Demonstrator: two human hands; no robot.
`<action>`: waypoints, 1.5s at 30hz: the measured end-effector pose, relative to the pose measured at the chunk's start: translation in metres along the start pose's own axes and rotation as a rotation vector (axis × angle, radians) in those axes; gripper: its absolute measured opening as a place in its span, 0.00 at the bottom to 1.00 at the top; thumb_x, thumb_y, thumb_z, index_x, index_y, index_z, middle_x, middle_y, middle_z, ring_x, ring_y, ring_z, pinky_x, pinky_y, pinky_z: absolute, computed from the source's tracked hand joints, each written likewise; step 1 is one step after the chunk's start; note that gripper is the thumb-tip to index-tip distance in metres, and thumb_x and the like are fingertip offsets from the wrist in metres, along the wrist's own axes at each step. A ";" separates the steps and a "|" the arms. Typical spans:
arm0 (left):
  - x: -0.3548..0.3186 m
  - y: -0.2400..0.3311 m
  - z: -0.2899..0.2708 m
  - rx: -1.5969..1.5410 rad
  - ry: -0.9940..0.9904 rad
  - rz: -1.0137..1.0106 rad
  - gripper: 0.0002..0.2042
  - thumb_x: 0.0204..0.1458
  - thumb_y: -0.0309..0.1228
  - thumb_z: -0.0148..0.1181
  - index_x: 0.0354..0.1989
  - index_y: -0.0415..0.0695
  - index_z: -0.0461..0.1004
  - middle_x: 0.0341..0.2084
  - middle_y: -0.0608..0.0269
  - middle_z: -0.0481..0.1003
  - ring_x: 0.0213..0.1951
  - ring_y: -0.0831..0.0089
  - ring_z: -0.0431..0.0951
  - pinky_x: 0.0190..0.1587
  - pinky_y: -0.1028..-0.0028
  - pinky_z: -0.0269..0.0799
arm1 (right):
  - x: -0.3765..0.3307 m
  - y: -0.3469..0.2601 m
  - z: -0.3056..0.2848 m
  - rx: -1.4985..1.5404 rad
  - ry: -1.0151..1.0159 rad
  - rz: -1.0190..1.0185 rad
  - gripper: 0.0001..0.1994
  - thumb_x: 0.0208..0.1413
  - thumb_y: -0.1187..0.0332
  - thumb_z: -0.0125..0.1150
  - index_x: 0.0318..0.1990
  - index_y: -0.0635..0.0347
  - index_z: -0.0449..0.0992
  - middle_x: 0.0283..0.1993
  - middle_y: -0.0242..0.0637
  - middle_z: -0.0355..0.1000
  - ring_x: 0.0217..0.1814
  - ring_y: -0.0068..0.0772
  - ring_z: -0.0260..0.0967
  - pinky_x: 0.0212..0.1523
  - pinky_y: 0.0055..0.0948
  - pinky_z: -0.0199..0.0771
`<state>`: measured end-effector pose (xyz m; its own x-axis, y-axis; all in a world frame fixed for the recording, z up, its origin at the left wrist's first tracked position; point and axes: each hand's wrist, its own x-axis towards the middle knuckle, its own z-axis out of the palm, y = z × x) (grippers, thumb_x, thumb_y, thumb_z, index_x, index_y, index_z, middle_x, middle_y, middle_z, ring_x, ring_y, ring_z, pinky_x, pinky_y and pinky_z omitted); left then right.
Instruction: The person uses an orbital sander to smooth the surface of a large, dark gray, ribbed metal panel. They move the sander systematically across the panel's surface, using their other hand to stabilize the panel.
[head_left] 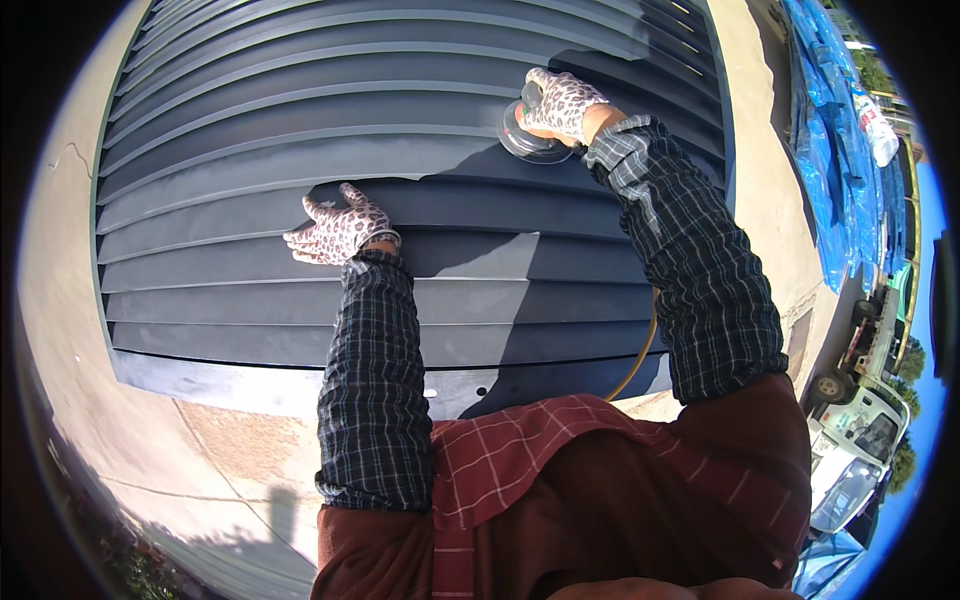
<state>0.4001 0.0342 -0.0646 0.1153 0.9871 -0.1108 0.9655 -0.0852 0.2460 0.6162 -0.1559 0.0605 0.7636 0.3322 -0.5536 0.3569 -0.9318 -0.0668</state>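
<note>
Round tool [516, 140] gripped in curled right hand [565, 105], set on right half of grey louvred panel [230, 215], left hand [342, 230] opened wide, nothing held, placed at nearer slats [250, 303], yellow hose [645, 352] seen beside right sleeve [695, 260].

Off to our right we see crumpled blue sheeting [835, 170], with a white-and-red bag [876, 130] against it. Nearer us on that side stands a white truck [850, 440], its wheel [829, 386] showing, with green trees [905, 462] and blue sky [932, 190] beyond. On our left, pale concrete [60, 240] carries a thin crack [78, 155], and leafy plants [140, 570] fill the lower corner.
</note>
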 end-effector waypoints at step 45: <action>0.003 -0.002 0.001 -0.049 0.003 -0.018 0.31 0.60 0.53 0.62 0.68 0.53 0.67 0.72 0.26 0.48 0.73 0.41 0.52 0.74 0.48 0.46 | -0.007 -0.095 -0.009 0.122 0.023 -0.090 0.32 0.61 0.60 0.61 0.73 0.52 0.64 0.70 0.45 0.70 0.68 0.49 0.72 0.67 0.40 0.76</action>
<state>0.3984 0.0375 -0.0660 0.0977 0.9888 -0.1127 0.9548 -0.0612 0.2910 0.5816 -0.0680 0.0786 0.7442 0.4171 -0.5218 0.3574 -0.9085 -0.2166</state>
